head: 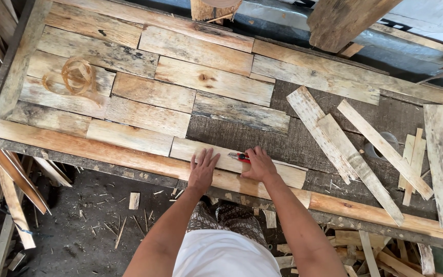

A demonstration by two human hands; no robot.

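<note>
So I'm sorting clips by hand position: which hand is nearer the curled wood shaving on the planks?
Left. The left hand lies flat on a plank, to the right of and below the curled shaving. The right hand, holding a red tool, is farther right.

Person seen from above | two bare forearms, no sleeves seen, no watch or rings seen | left hand (202,168) and right hand (259,165) ungloved | white top worn over the torso | dark garment patterned with small pale marks worn below | feet hidden from view
</note>
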